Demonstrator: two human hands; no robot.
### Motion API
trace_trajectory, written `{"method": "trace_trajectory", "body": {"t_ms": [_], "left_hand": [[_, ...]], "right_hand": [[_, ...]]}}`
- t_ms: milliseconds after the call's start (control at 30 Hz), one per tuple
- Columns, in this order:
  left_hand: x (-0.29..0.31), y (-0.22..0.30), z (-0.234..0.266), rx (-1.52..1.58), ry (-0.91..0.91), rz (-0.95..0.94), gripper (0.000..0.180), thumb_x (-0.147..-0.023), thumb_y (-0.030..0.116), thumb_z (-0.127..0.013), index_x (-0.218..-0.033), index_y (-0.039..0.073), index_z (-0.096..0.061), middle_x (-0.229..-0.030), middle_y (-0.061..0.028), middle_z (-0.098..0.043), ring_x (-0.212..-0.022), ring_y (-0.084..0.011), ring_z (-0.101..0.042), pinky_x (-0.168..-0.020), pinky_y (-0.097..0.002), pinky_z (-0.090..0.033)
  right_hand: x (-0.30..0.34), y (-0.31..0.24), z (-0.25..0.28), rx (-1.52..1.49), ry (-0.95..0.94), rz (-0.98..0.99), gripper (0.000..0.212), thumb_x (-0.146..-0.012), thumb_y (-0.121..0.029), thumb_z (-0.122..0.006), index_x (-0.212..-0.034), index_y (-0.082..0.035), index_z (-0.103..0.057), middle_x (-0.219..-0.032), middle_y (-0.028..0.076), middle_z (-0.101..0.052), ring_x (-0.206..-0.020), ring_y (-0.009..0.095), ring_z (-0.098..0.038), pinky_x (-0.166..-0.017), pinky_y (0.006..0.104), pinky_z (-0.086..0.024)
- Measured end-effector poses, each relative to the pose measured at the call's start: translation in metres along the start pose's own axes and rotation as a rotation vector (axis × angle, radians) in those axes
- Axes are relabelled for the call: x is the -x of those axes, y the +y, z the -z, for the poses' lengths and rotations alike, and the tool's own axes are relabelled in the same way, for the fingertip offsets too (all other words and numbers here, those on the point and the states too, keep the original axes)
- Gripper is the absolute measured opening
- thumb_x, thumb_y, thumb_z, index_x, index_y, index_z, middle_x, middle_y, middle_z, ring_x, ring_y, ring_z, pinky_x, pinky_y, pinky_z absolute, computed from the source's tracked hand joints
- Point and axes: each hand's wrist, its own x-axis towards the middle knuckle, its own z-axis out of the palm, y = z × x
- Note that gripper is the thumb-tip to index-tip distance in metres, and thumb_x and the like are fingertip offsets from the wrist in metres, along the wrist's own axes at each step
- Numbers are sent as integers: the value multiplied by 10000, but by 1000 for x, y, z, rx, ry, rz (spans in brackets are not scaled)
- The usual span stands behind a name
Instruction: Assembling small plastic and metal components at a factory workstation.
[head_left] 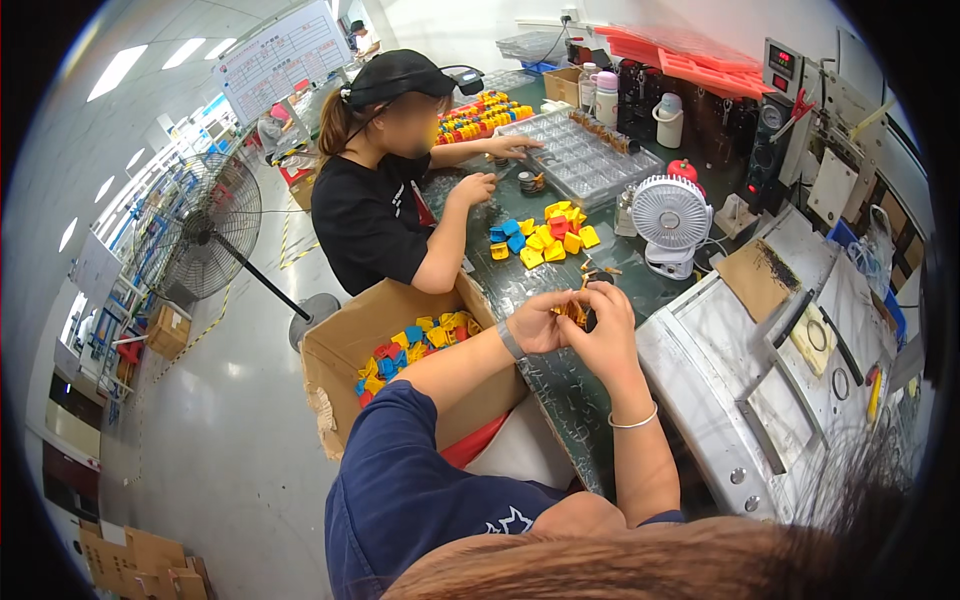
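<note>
Close together over the green bench top, my left hand and my right hand both have their fingers closed on a small orange-brown part. A dark bit shows by my right fingers; most of the part is covered, so its kind is unclear. Just beyond my fingertips lies another small dark and copper-coloured part. Farther off is a loose pile of yellow, blue and red plastic pieces. Below my left forearm, an open cardboard box holds many more such coloured pieces.
A co-worker in black works to the left, one hand at a clear compartment tray. A small white fan stands beyond my right hand. On the right is a white machine surface. A large floor fan stands at left.
</note>
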Motion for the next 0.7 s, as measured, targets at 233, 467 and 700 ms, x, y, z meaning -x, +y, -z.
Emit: {"method": "trace_trajectory", "body": {"t_ms": [233,467,700], "left_hand": [[-1,1,-17,70,72,33,369,-860,261,-442,-1110,16,-558,-1114,-151,-620,-1052,-266,-595,-954,-400,-448],[1,2,10,262,-196,54,375,-793,168,-443,-1118,10,-539,-1122,-146,-611,-1060,-277,-587,-997,-424,-409],[1,0,-20,101,30,46,340,-766,136,-436,-1065,22,-550,-1087,-125,-613,-1051,-272,-581,-982,-428,-419]], "right_hand": [[2,2,-9,-59,60,-36,286,-691,-153,-736,-924,-26,-629,-1105,164,-559,-1078,314,-526,-942,389,-410],[0,6,-13,-235,43,-113,228,-717,-138,-721,-884,-4,-641,-1075,156,-572,-1005,269,-572,-879,346,-453],[0,13,-9,-263,35,-142,167,-747,-76,-653,-883,18,-621,-1024,144,-590,-977,244,-583,-879,337,-453]]}}
